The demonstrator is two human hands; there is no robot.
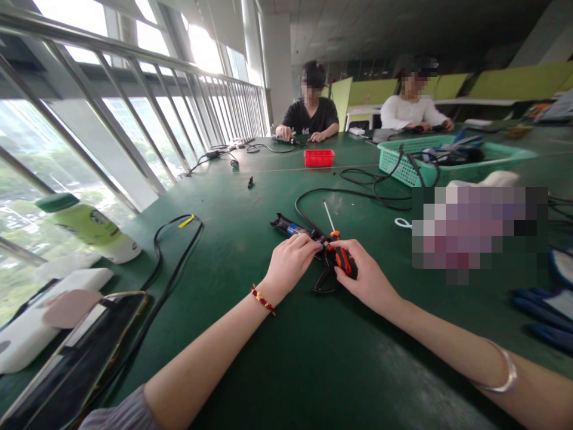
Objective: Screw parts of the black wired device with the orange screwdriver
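In the head view, an opened black tool body [283, 224] with a blue part inside lies on the green table, joined to a black cable. My left hand [290, 263] is closed, its fingertips pinching the inner end of this body; what exactly lies under them is hidden. Just to the right, my right hand [369, 275] has thumb and fingers around the orange-and-black handle of a screwdriver [343, 261]. The screwdriver's metal shaft points away from me, its tip clear of the tool body. A curved black piece [323, 285] sits below both hands.
Ahead are a red tray [319, 157] and a green basket [416, 170] with tools and cables. At left stand a bottle [92, 227] and a phone [76, 364]; blue gloves [546, 313] lie right. Two people sit across the table [250, 370].
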